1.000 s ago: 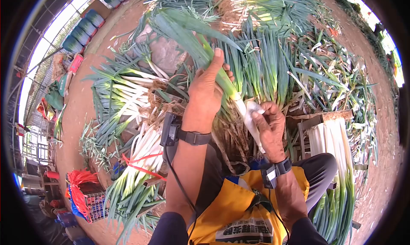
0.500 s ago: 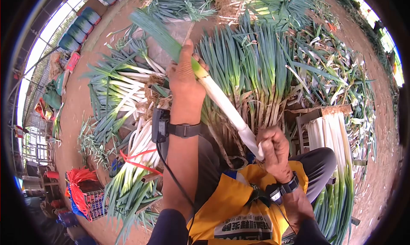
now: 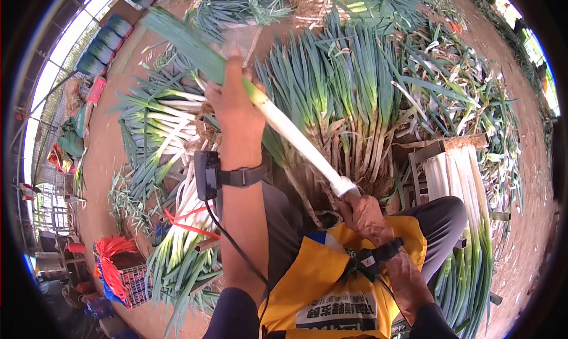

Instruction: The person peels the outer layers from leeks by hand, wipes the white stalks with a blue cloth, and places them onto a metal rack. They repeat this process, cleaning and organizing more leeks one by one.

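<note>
A long green onion (image 3: 299, 142) slants across the middle of the view, leaves up to the left and white stalk down to the right. My left hand (image 3: 238, 99) is closed around it where green meets white. Fingers of my right hand (image 3: 362, 215) are closed at the root end, just below a white ring of loosened skin (image 3: 343, 186). The roots themselves are hidden by that hand. Behind the stalk stands a thick cluster of unpeeled green onions (image 3: 349, 84) with brown, dry lower skins.
White-stalked green onions (image 3: 171, 123) lie at the left, with a red-tied bundle (image 3: 183, 218) nearer me. A wooden rack (image 3: 423, 161) at the right bears another bundle (image 3: 458, 179). Peeled leaf scraps (image 3: 449, 90) cover the ground behind it. Red ties (image 3: 112, 256) hang over a crate (image 3: 133, 280).
My left hand and the green onion have moved left. My right hand has moved slightly down, and the skin at the root end is now bunched into a white ring.
</note>
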Action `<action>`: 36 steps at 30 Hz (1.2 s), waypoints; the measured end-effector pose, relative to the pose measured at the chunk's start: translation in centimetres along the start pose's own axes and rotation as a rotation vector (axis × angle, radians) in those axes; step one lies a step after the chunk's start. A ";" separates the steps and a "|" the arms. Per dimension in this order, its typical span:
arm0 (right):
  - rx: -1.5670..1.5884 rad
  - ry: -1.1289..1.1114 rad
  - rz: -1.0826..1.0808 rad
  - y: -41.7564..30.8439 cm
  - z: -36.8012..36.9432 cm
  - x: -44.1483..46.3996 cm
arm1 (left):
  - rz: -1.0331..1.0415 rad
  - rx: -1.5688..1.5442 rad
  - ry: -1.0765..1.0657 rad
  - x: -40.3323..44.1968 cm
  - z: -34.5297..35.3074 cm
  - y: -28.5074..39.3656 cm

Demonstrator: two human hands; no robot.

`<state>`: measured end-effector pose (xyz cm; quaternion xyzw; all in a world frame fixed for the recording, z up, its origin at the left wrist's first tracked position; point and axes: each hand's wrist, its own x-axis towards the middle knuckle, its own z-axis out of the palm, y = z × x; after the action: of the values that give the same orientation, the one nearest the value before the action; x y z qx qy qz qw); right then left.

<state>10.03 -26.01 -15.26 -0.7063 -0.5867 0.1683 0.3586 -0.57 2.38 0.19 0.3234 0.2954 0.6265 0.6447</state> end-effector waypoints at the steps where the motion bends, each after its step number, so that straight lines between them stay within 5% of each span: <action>1: 0.036 0.064 -0.029 -1.4 -0.6 0.6 | -0.016 -0.028 0.010 0.0 0.4 0.1; 2: -0.007 -0.072 0.093 -3.5 -2.6 1.4 | 0.001 -0.023 0.038 0.3 0.3 0.5; 4: -0.739 -0.063 -0.198 3.0 1.6 -3.4 | -0.021 0.048 0.068 0.4 -0.3 1.2; 6: -0.461 -0.434 0.205 7.2 4.2 -3.0 | 0.045 0.074 0.058 0.8 -0.3 1.1; 9: -0.375 -0.503 0.339 7.0 3.4 -3.0 | 0.142 0.099 0.023 1.0 -0.2 2.6; 12: -0.622 -0.133 0.117 5.1 -0.8 1.1 | 0.148 0.053 0.038 1.4 -0.8 2.4; 16: -0.828 0.522 0.079 9.8 -15.8 9.8 | 0.180 0.100 0.103 1.5 -0.8 2.5; 19: -0.768 0.680 0.132 7.2 -21.9 11.7 | 0.179 0.036 0.117 1.9 -1.2 2.5; 20: -0.600 0.635 0.001 6.1 -20.9 11.8 | 0.172 0.030 0.118 1.9 -1.1 2.4; 22: 0.061 0.427 0.165 1.8 -15.5 9.9 | 0.158 0.024 0.113 1.7 -0.8 2.1; 24: -0.042 0.209 0.083 0.8 -9.2 7.5 | 0.129 0.005 0.137 1.5 -0.3 1.7; 26: 0.055 0.010 0.245 1.6 -3.4 5.9 | 0.113 0.001 0.143 1.2 0.1 1.4; 29: 0.094 0.124 0.082 1.8 0.2 5.0 | 0.102 0.012 0.134 1.1 -0.1 1.5; 32: 0.009 0.300 0.160 -1.4 -1.4 6.3 | 0.086 0.019 0.131 1.2 -0.7 1.7; 36: 0.023 0.172 0.201 1.2 -0.9 5.7 | 0.050 0.021 0.152 1.1 -0.7 1.8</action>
<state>12.87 -20.96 -14.46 -0.7692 -0.4783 0.1487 0.3969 -2.15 3.56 1.18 0.2887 0.3418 0.6622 0.6011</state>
